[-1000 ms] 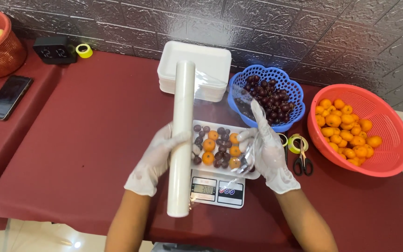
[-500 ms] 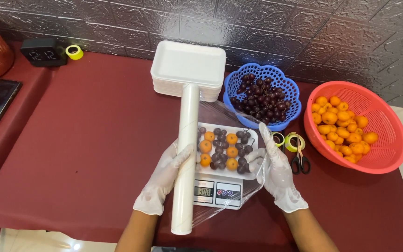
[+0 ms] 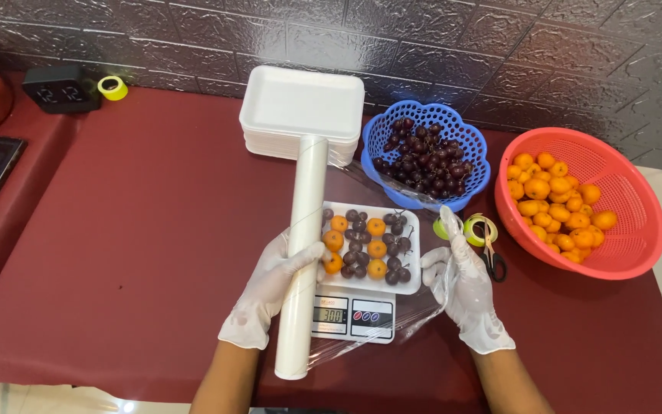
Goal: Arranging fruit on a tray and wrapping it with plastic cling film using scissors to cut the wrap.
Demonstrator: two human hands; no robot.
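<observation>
I see left hand (image 3: 270, 287) wrapped around the cling film roll (image 3: 300, 261) at 7 o'clock | right hand (image 3: 465, 287) at 5 pinching the clear film (image 3: 392, 330) | fruit tray (image 3: 373, 247) on the scale (image 3: 352, 316), centre | foam trays (image 3: 300, 103) at 12 | blue basket (image 3: 427, 157) at 1

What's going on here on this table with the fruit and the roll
A person in white gloves is stretching clear film over a white tray of small oranges and dark grapes that sits on a kitchen scale. The left hand grips the long white roll of cling film, and the right hand pulls the loose film edge out past the tray. A stack of empty trays, a blue basket of grapes and a red basket of oranges stand behind. Scissors lie by the right hand.
</observation>
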